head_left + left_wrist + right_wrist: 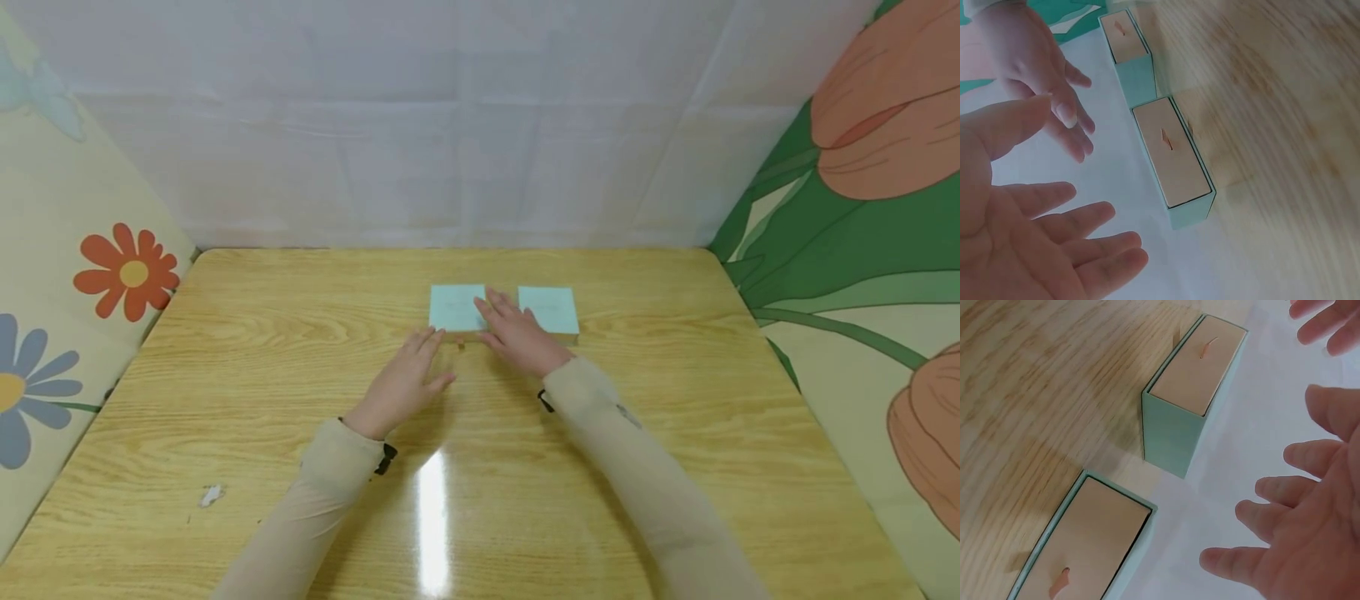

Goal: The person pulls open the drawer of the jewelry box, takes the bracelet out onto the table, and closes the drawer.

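Over a wood-grain table [675,350], a person's left hand [401,382] and right hand [521,337], empty with fingers extended, hover near two mint boxes [453,307] [548,310] standing slightly apart, their peach fronts [1160,169] flush, each with a small pull tab [1167,139].

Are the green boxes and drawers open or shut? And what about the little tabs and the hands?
Left box: closed, apart from the other
Left drawer: pushed in
Left pull tab: sticking out
Right box: closed
Right drawer: pushed in
Right pull tab: sticking out
Left hand: open, holding nothing
Right hand: open, holding nothing
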### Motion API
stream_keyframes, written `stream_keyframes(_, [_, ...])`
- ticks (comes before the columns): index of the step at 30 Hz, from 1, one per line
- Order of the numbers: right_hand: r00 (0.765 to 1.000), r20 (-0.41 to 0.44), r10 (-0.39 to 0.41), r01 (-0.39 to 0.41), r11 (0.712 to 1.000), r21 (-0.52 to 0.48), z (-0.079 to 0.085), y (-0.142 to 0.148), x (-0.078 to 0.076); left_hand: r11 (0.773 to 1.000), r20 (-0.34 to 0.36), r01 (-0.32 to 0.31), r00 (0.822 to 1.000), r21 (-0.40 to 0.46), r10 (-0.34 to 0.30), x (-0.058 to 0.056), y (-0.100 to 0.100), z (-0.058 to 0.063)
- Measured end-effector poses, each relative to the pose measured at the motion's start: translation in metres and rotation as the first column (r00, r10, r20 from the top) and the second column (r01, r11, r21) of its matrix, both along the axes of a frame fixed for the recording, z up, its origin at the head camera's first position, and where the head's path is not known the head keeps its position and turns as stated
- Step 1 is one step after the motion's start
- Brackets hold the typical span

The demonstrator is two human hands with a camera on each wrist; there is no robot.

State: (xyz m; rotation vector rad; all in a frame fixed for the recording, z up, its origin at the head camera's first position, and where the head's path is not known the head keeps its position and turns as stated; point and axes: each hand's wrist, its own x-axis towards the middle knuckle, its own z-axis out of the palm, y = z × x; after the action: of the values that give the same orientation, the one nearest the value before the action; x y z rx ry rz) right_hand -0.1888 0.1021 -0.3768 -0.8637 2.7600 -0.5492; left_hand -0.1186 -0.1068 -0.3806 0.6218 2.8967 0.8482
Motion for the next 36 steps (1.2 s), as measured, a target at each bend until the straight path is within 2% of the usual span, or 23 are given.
stream_keyframes(11, [1.0, -0.002, 0.009, -0.009, 1.0, 0.016, -0.007, -0.01, -0.016, 0.989, 0.088, -0.072, 0.994, 0.126, 0.061, -0.004, 0.003, -0.006])
stream_keyframes(16, [0.999, 0.031, -0.015, 0.014, 1.0, 0.025, -0.011, -0.014, -0.02, 0.979, 0.147, -0.112, 0.985, 0.172, 0.087, -0.005, 0.005, -0.006])
stream_keyframes(26, [0.995, 0.087, -0.05, 0.047, 0.998, 0.042, -0.015, -0.019, -0.027, 0.964, 0.207, -0.17, 0.97, 0.207, 0.126, -0.007, 0.007, -0.009])
stream_keyframes(36, [0.992, 0.108, -0.07, 0.065, 0.997, 0.044, -0.02, -0.023, -0.033, 0.935, 0.266, -0.234, 0.95, 0.268, 0.161, -0.012, 0.008, -0.011])
